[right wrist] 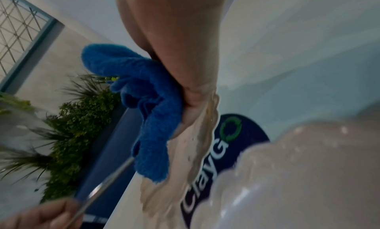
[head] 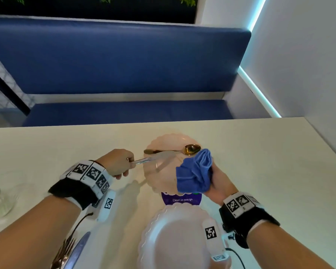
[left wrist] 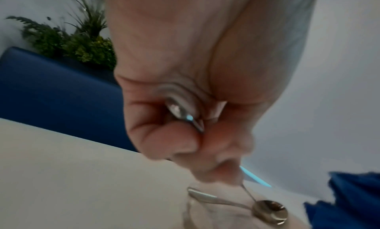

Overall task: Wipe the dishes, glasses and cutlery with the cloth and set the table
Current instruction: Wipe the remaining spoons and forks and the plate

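A person stands at a pale cream rectangular table (head: 260, 171), seen from above. The left hand (head: 115, 163) has its fingers curled round the handle of a silver metal utensil (head: 144, 160) whose far end blurs over a pale pink scalloped plate (head: 161, 181) near the table's middle; what kind of utensil it is cannot be told. A gold-toned metal spoon (head: 175, 150) lies across the far part of that plate, bowl to the right. The right hand (head: 218, 183) grips a bunched blue terry cloth (head: 194, 171) at the plate's right edge, the cloth overlapping the rim.

Nearer the person, a second pink scalloped plate (head: 175, 239) sits at the table's near edge. Between the two plates a round dark purple sticker (head: 181, 199) reads "Clean as you go". At the lower left lie a dark fork (head: 63, 251) and a silver knife (head: 80, 247), touching or almost touching. A clear glass (head: 0, 199) stands by the table's left side.

The table's right half and far left stretch are open surface. Beyond the far edge runs a blue padded bench (head: 114, 61); a white wall (head: 308, 65) with a glowing strip closes the right side.
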Motion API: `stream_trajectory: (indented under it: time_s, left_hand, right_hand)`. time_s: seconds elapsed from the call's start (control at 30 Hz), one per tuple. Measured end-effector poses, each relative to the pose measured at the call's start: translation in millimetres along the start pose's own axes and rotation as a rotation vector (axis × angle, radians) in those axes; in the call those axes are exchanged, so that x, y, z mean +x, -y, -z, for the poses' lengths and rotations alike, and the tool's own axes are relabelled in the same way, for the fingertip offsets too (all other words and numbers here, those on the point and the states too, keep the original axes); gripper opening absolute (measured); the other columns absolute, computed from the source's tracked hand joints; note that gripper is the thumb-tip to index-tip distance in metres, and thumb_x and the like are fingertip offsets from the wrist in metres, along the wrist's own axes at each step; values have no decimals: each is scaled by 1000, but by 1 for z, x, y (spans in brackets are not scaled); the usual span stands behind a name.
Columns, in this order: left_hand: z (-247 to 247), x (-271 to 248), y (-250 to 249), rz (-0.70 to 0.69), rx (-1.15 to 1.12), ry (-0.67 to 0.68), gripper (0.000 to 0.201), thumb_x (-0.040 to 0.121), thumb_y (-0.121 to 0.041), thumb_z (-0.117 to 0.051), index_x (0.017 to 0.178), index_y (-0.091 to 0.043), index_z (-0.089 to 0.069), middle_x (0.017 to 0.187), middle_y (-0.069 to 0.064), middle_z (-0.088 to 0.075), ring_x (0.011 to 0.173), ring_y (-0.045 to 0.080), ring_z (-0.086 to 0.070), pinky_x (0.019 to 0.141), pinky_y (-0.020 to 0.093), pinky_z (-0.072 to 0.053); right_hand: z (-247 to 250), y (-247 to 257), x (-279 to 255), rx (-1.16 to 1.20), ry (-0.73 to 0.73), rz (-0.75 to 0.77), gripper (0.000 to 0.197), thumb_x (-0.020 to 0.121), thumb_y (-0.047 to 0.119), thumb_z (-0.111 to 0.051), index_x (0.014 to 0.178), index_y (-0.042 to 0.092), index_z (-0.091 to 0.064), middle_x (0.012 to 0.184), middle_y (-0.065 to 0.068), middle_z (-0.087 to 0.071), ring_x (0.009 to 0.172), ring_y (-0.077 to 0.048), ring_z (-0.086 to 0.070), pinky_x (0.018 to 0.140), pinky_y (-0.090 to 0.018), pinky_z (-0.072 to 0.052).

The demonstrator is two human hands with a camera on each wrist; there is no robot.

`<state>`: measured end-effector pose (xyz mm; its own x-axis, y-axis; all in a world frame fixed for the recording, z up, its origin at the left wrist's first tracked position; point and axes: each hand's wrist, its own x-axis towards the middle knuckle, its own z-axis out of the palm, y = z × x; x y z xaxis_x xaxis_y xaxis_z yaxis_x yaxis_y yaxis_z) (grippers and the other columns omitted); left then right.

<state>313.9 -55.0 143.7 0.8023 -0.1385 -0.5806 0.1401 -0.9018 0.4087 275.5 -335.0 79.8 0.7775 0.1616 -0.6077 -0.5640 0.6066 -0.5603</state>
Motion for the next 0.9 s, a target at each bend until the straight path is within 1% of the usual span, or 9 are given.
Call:
stream_trajectory:
  time_s: [0.17,0.27,0.33,0.4,0.47,0.57,0.67,0.8,0.9]
  left_hand:
    - [-28,-32,-30,-89,-205,-61,21,95,-21,-46,75,-16,-50,63,2,-55,46,14,-44,44,20,-35]
    - [-50,-48,-49,-140,-227,-51,28,95,-19,-44,68,-19,-44,62,0,-49,47,13,-42,43,20,-34]
    - [-55,-48,-55,-155,-263,-56,30,96,-17,-43,66,-19,-41,62,-1,-47,49,11,-41,45,21,-32]
    - [-54,-56,-54,-157,-304,-59,27,97,-18,-43,70,-14,-43,61,0,-47,47,11,-40,42,18,-32]
    - [-53,-69,-52,-169,-380,-67,24,97,-17,-42,74,-12,-45,58,1,-47,44,12,-38,38,13,-30]
    - [-49,-89,-43,-186,-461,-93,22,97,-16,-44,76,-12,-49,54,0,-47,41,11,-35,37,13,-29]
    - [-42,-106,-23,-188,-472,-109,20,95,-18,-48,76,-15,-54,50,-5,-47,45,11,-36,43,18,-30]
    - [-42,-110,-12,-158,-582,-247,19,95,-18,-49,76,-14,-53,50,-5,-47,42,11,-36,41,16,-29]
    - [-54,-101,-27,-158,-646,-250,22,95,-16,-48,73,-17,-48,52,-1,-47,41,12,-35,36,13,-27]
  right_hand:
    - [-41,-34,0,-169,58,15,42,93,47,-43,107,11,-61,102,-9,-62,88,-23,-60,83,-40,-47]
    - [-70,-43,-11,-321,45,54,36,100,30,-37,96,4,-61,89,-11,-65,75,-17,-65,65,-27,-54]
    - [-66,-36,8,-397,-68,114,34,97,34,-42,87,7,-60,78,-12,-68,62,-18,-67,55,-25,-55]
    - [-27,-27,60,-535,-239,228,58,71,67,-64,99,17,-58,98,-12,-70,79,-23,-70,70,-38,-58]
    - [-4,-18,90,-626,-325,271,86,45,79,-72,110,25,-57,114,-10,-66,99,-30,-66,85,-51,-54]
    - [-56,8,20,-419,-196,284,50,83,43,-62,112,2,-58,104,-18,-67,83,-35,-66,60,-38,-57]
    - [-55,42,4,-269,-263,369,42,96,26,-47,122,-7,-51,110,-21,-61,70,-25,-61,48,-23,-49]
    - [-62,45,-17,-82,-134,354,52,99,40,-35,138,5,-41,118,-12,-56,74,-15,-60,66,-25,-51]
    - [-75,9,-21,-133,21,267,49,96,44,-41,132,11,-50,130,-11,-58,109,-24,-62,90,-42,-52]
